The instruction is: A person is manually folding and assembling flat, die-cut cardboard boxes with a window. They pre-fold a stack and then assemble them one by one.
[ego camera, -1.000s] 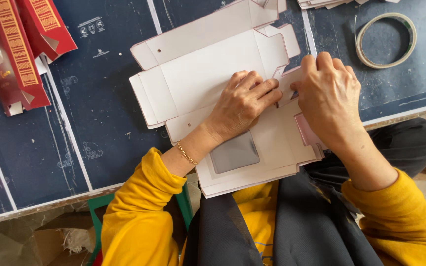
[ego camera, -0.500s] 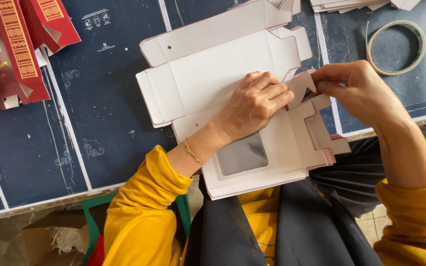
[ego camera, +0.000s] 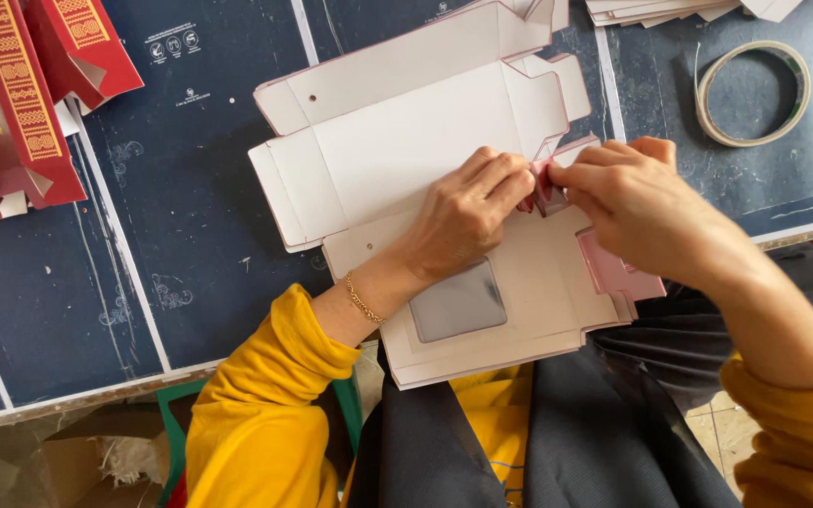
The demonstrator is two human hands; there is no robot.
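The left hand [ego camera: 463, 212] and right hand [ego camera: 637, 202] both pinch a small pink flap [ego camera: 546, 183] (fingers closed tight) on the flat white box card [ego camera: 406, 150], at 12 o'clock from the person's lap.

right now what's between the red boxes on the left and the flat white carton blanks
In the head view, only bare dark blue printed sheet with a white stripe lies between the red boxes and the white carton blanks; nothing stands on it.

Left hand [ego camera: 468, 212] and right hand [ego camera: 634, 202] side by side, fingertips meeting, pinched, yellow-sleeved forearms angled inward.
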